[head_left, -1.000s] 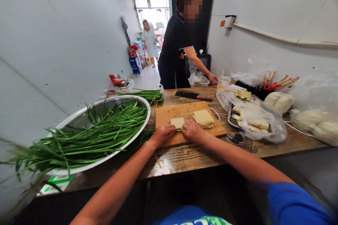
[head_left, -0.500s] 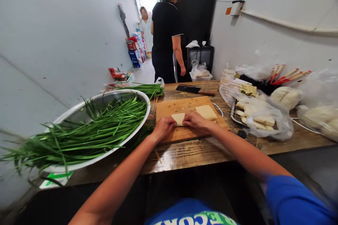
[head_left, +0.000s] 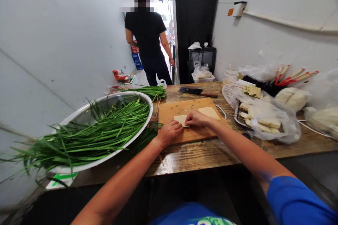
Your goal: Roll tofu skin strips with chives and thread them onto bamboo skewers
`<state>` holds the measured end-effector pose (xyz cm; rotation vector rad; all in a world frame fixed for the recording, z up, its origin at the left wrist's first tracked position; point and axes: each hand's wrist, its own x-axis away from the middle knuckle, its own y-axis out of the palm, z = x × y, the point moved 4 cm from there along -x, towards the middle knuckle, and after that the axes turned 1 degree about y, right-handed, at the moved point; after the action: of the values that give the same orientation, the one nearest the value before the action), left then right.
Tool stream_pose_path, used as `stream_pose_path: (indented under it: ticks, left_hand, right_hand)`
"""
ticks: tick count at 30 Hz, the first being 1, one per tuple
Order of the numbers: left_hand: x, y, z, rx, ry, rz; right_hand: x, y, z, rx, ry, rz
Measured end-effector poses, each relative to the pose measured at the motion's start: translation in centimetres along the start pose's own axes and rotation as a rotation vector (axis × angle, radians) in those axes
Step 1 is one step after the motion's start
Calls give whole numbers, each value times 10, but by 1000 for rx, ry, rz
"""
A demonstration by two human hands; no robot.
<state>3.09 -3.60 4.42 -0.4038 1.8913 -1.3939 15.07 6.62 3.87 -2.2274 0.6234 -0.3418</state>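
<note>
- Hands meet over a small pale tofu sheet [head_left: 181,120] near the middle of the wooden cutting board [head_left: 169,110].
- Left hand [head_left: 169,132] is curled, fingers bent in; its fingertips touch the near left edge of the sheet, and whether it pinches anything cannot be told.
- Right hand [head_left: 196,117] lies fingers-down on the right side of the sheet, pressing its edge; the grip is loosely closed, thumb hidden.
- Sheet lies flat, its long axis running roughly left to right along the board.
- Second stack of tofu sheets [head_left: 209,112] lies flat on the board just right of the right hand.
- Big metal bowl [head_left: 87,114] piled with long green chives [head_left: 105,130] sits left of the board, the leaves pointing left and right.
- Cleaver [head_left: 198,91] rests on the wooden table [head_left: 211,151] beyond the board.
- Plastic bags [head_left: 271,117] with tofu pieces and skewers crowd the right side.
- Person in black [head_left: 148,42] stands at the far end, back turned.
</note>
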Motion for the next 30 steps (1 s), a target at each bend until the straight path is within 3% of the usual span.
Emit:
stream_pose_path:
  ticks: [6,10,15,20,24,30]
  left_hand:
    - [2,11,-11,159,-131,111]
    - [-4,9,-16,284,-206,41]
    - [-9,8,-22,441,-278,-71]
    - [-10,11,-27,528,-354,-109]
    - [-10,13,-30,502,-395,-140]
    - [-6,7,-27,374,-416,-56]
  right_hand:
    - [2,-1,-4,17,85,5]
    - [7,-4,-12,118,75,39]
    - [29,3,-39,550,-160,342]
    - [42,32,-41,810,-265,398]
    - [35,32,-28,745,-251,354]
    - [16,13,-14,328,-209,239]
